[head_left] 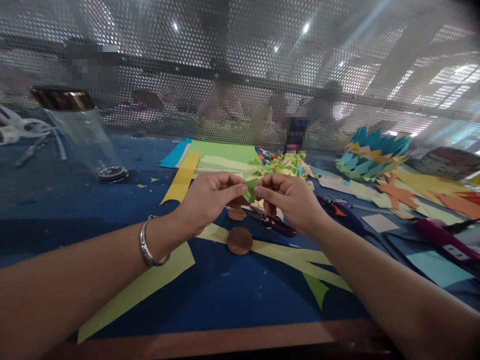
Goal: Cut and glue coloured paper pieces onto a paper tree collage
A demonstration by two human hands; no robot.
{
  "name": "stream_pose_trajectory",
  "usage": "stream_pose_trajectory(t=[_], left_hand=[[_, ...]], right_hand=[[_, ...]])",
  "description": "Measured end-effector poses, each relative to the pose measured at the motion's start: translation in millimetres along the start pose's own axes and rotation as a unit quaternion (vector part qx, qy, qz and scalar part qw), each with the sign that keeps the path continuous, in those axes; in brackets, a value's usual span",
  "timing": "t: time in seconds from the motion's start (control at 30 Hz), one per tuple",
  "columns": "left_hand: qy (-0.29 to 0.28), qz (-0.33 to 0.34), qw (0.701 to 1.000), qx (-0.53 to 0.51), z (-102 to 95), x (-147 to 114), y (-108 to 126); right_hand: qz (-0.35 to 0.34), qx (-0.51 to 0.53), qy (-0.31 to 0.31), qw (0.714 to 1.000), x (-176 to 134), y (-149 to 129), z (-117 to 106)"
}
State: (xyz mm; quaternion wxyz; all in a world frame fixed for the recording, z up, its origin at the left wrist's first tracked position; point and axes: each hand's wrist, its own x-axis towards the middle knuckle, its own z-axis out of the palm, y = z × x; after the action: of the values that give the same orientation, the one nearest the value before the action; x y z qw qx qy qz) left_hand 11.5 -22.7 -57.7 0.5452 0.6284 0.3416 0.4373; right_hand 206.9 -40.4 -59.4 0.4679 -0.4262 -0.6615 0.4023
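Between my two hands is a small piece of green paper [250, 191], pinched from both sides above the table. My left hand [215, 200], with a silver bangle on its wrist, grips its left edge; my right hand [290, 200] grips its right edge. Just below them lie scissors with dark red handles [282, 227], partly hidden by my right hand. Two round brown discs [240, 240] rest nearby, the nearer one on a pale yellow paper strip [285, 253]. A pen [279, 242] lies beside the strip.
A glass jar [88, 137] with a shiny lid stands at left, near white scissors [22, 125]. Behind my hands are green sheets [225, 150] and a heap of paper scraps [287, 164]. At right are a pointed paper crown [375, 152] and a purple tool [442, 240].
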Motion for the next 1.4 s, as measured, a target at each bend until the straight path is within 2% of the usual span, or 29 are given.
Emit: stream_pose_trajectory(t=[0.1, 0.4, 0.63, 0.73, 0.97, 1.13, 1.3, 1.4], left_hand=[[0.008, -0.038, 0.999, -0.021, 5.3, -4, 5], [0.024, -0.086, 0.994, -0.064, 11.3, -3, 5], [0.032, -0.090, 0.992, -0.076, 11.1, -2, 3], [0.027, -0.099, 0.992, -0.075, 10.5, -2, 3], [0.058, -0.102, 0.992, -0.053, 10.9, -3, 2], [0.070, -0.134, 0.983, -0.103, 11.8, -3, -4], [0.096, -0.189, 0.967, -0.140, 15.4, -4, -5], [0.096, -0.193, 0.965, -0.151, 14.9, -5, -6]], right_hand=[[-0.002, -0.009, 0.008, 1.000, 1, 1, 0], [0.009, -0.003, 0.008, 1.000, 2, 4, -1], [0.005, 0.002, 0.003, 1.000, 4, 5, 0], [0.026, 0.012, 0.002, 1.000, 4, 5, 1], [0.076, 0.034, -0.008, 0.996, 7, 8, 2], [0.093, 0.033, 0.000, 0.995, 6, 10, 6], [0.080, 0.017, -0.004, 0.997, 7, 14, 10], [0.079, 0.017, -0.009, 0.997, 8, 14, 11]])
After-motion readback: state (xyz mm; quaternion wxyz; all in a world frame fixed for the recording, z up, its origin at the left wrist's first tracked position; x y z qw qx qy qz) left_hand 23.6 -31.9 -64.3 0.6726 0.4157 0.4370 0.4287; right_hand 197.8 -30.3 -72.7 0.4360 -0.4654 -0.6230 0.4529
